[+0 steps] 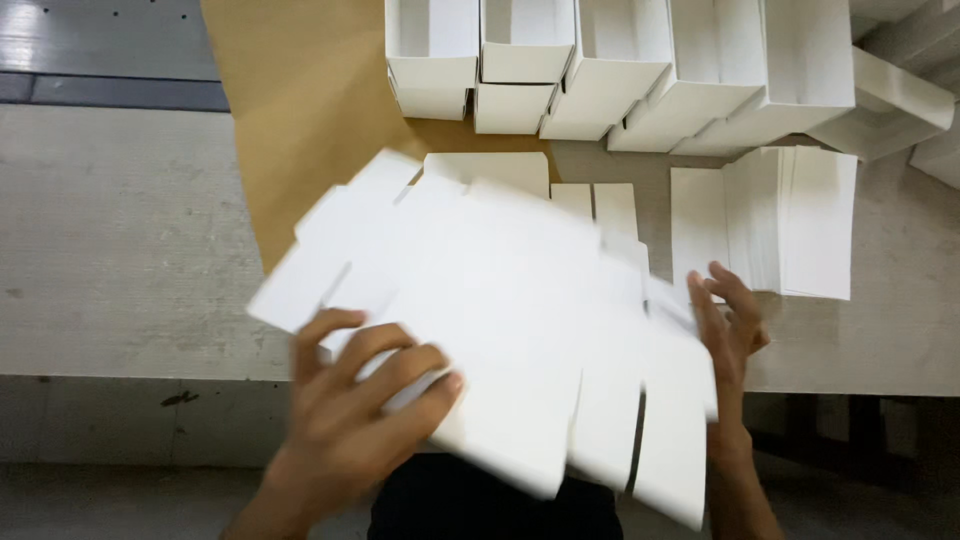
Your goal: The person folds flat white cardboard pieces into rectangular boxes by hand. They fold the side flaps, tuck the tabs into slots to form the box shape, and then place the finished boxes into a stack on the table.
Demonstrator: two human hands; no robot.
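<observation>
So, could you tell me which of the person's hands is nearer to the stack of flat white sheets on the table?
Right. The right hand is just beside the stack of flat white sheets, at its lower left corner. The left hand is far off to the left, gripping the flat white carton blank.

The flat box blank (500, 330) looks like thin white card, smooth and matt, as do the folded boxes (620, 70) and the stack of flat sheets (790, 220). The brown sheet (300, 110) looks like matt kraft paper; the table (120, 250) is pale, rough and dull
</observation>
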